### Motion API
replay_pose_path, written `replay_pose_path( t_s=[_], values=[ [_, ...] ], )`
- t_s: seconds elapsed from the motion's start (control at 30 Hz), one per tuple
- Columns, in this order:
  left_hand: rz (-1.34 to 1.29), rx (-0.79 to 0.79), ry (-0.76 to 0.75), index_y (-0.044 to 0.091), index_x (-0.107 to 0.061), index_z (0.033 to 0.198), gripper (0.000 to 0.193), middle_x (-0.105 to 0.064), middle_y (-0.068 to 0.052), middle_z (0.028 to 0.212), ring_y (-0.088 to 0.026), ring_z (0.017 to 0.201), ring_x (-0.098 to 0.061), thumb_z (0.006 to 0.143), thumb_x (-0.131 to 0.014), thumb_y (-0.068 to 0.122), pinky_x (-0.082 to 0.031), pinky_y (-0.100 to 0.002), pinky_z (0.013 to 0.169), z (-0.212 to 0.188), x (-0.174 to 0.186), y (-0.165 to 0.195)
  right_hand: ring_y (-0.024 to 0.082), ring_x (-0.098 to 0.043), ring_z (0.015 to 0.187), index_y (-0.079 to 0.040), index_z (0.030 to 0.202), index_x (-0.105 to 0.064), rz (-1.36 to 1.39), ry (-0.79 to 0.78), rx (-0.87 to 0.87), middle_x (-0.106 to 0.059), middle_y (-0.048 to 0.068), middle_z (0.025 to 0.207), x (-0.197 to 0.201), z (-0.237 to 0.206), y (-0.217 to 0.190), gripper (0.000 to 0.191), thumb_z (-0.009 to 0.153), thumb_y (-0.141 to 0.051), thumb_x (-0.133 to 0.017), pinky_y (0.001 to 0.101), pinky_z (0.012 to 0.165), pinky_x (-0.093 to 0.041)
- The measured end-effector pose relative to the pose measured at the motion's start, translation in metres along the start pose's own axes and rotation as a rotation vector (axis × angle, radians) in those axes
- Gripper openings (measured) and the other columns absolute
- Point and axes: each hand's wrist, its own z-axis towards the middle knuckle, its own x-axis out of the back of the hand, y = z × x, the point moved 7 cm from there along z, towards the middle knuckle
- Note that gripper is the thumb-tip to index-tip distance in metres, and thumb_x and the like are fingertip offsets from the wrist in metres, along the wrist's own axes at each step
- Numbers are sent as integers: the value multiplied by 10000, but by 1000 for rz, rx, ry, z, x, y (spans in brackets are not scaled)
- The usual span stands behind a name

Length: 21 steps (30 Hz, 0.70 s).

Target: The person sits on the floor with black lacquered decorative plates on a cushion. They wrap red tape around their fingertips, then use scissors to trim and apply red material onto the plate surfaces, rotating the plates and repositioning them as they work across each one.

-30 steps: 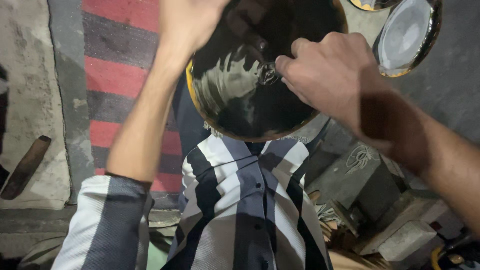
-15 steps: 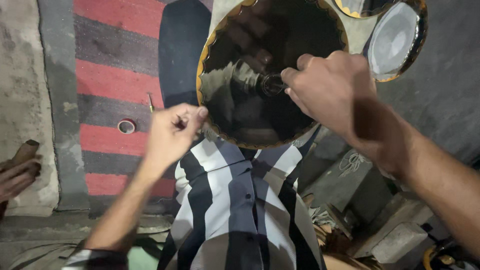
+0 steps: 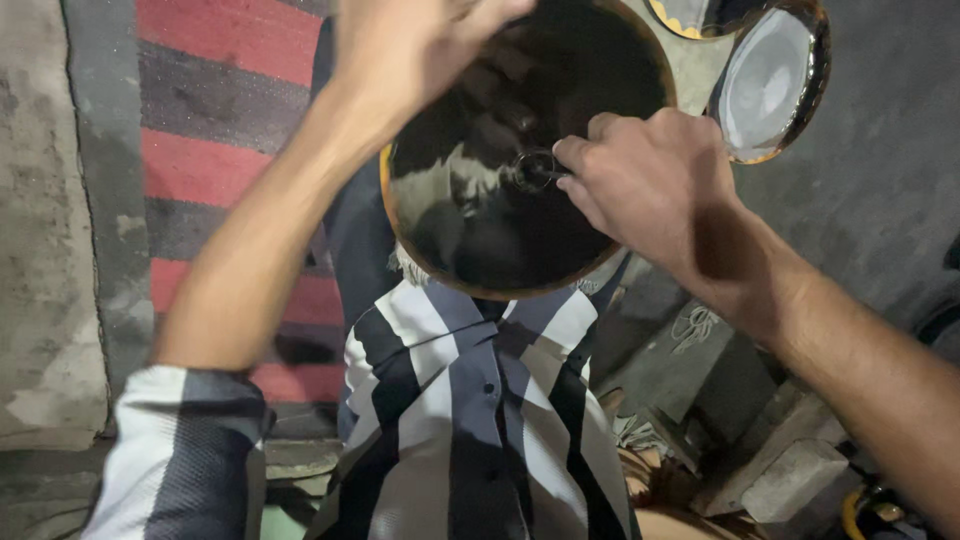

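A dark, glossy round dish [image 3: 480,230] with a brass-coloured rim is held up in front of my black-and-white striped shirt [image 3: 470,400]. My right hand [image 3: 650,190] reaches in from the right, its fingertips pinched on a small metal fitting [image 3: 535,170] at the dish's centre. At the dish's upper left edge, my left hand [image 3: 420,45] closes over the rim; its fingertips run out of the top of the frame.
Two more brass-rimmed shiny dishes lie at the top right, one large [image 3: 775,80] and one cut by the frame edge [image 3: 700,15]. A red and grey striped mat [image 3: 220,130] covers the floor on the left. Concrete blocks [image 3: 790,480] sit at the lower right.
My left hand, which had dropped below the dish's left side with its fingers pinched, has risen back to the upper rim. The right hand stays at the dish's centre.
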Motion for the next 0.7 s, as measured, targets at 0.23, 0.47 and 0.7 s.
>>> replay_pose_path(
  t_s=[0.23,0.47,0.7],
  values=[
    [-188,456,83,-15,-499,700,591,-359,-95,590,-128,586,-333,1125,-655,365,-309,-379,523,-115,48,15,269,-666,667,-76,1134,-770,112,269,51,-694,86,867,10,-32,-3,256,953,-256,-743,376,554,-517],
    [-275,591,173,-33,-485,705,508,-284,-80,595,-76,568,-288,1112,-621,239,-261,-348,489,-172,32,33,252,-657,595,-101,983,-755,78,289,-155,-666,66,761,-24,-36,-16,212,915,-301,-765,358,513,-511],
    [-369,494,258,-45,-522,730,443,-317,-87,585,-87,558,-299,1103,-622,173,-274,-355,491,-178,40,35,233,-696,647,-110,864,-742,-17,127,-273,-686,72,687,-12,-27,-47,242,1038,-262,-671,373,612,-533]
  ],
)
